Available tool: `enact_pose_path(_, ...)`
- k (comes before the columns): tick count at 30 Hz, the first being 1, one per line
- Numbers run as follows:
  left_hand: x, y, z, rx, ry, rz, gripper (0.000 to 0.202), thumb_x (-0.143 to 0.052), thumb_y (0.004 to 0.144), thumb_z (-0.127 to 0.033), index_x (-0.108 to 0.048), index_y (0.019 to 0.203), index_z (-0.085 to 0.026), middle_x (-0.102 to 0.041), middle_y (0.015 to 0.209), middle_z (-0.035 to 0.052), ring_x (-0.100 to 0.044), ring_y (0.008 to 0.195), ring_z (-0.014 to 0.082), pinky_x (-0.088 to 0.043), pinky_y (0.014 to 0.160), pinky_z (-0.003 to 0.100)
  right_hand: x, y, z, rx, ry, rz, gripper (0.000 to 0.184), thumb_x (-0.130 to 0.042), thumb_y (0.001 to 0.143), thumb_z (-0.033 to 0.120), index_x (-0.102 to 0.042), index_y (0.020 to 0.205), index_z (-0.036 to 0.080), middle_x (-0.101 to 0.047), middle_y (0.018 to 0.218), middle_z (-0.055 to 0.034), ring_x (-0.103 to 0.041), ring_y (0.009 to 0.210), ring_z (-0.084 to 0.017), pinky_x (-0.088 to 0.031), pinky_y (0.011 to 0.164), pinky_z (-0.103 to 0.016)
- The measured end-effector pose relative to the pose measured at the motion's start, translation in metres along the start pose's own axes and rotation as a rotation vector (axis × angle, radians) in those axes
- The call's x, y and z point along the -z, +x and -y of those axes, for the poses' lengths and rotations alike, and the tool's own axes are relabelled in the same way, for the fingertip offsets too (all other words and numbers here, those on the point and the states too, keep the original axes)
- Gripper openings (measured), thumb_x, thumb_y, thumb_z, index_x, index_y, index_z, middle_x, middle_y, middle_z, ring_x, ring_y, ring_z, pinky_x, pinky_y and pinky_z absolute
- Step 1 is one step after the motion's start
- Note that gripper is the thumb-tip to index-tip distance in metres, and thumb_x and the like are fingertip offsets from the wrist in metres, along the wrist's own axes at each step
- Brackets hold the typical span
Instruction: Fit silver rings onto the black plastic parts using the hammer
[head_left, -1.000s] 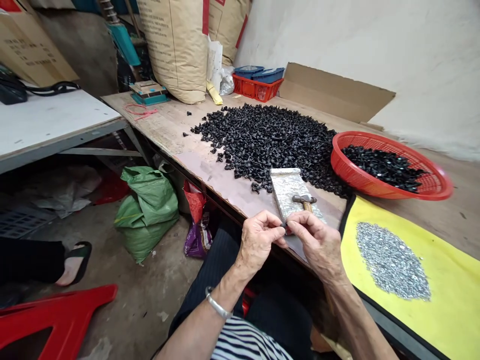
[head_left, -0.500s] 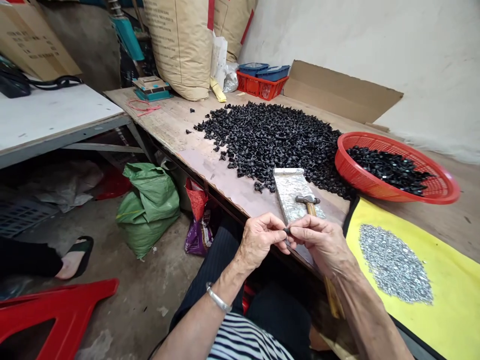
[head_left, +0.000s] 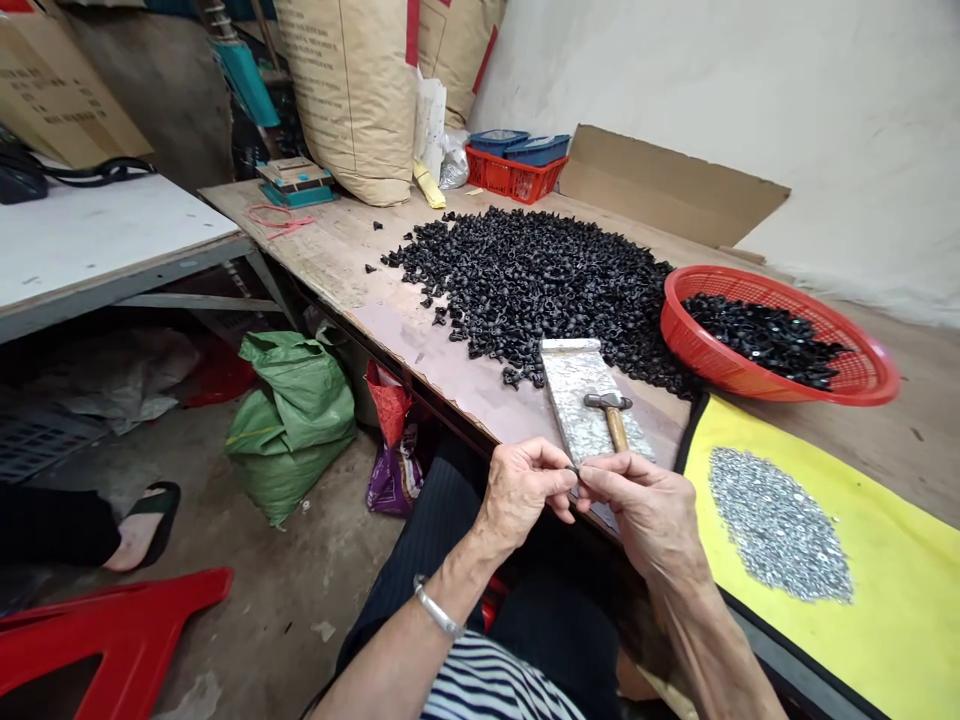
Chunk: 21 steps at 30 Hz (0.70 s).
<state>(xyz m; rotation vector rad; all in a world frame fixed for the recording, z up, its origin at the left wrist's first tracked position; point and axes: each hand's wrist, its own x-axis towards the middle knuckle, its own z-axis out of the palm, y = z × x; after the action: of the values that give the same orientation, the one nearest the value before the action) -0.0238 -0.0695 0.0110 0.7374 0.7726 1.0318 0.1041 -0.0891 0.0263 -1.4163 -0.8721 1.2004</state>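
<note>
Small black plastic piece between fingers

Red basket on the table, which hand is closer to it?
Right: the right hand is below and left of the red basket; the left hand is farther left.

A smooth silver bangle circled the left wrist, low in the middle of the frame. Along the bottom edge showed a black-and-white striped top, and dark trousers with fine lines covered the lap. The left hand, right hand and forearms were bare.
</note>
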Motion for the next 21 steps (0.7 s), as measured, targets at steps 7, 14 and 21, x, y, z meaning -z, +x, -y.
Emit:
enact_pose_path(7, -0.011, 0.007, 0.002, 0.027, -0.07, 0.011, 0.017, -0.07, 0.057, -0.021, -0.057, 0.061, -0.011, -0.056, 0.046, 0.0002, -0.052, 0.037, 0.0108, -0.048, 0.036, 0.024, 0.005, 0.0, 0.006, 0.045, -0.053, -0.01, 0.017, -0.072, 0.063, 0.028, -0.063, 0.062, 0.014, -0.061, 0.054, -0.0013, -0.055, 0.048, -0.012, -0.046, 0.052, -0.026)
enact_pose_path(14, -0.006, 0.022, 0.002, 0.017, -0.055, -0.022, 0.024, -0.073, 0.055, -0.026, -0.055, 0.064, -0.012, -0.055, 0.048, -0.0022, -0.051, 0.038, 0.0093, -0.051, 0.039, 0.026, 0.033, 0.01, 0.015, 0.092, -0.314, -0.132, 0.032, -0.069, 0.063, 0.042, -0.066, 0.081, 0.015, -0.063, 0.064, -0.0039, -0.056, 0.055, -0.016, -0.044, 0.051, -0.029)
enact_pose_path(21, -0.001, 0.046, 0.0, 0.019, 0.03, -0.082, 0.021, -0.068, 0.056, -0.021, -0.051, 0.063, -0.013, -0.053, 0.044, -0.0029, -0.05, 0.036, 0.009, -0.049, 0.036, 0.023, 0.045, 0.013, 0.002, 0.161, -1.111, -0.223, 0.023, -0.064, 0.063, 0.039, -0.052, 0.058, 0.02, -0.047, 0.047, 0.0009, -0.044, 0.046, -0.014, -0.029, 0.047, -0.026)
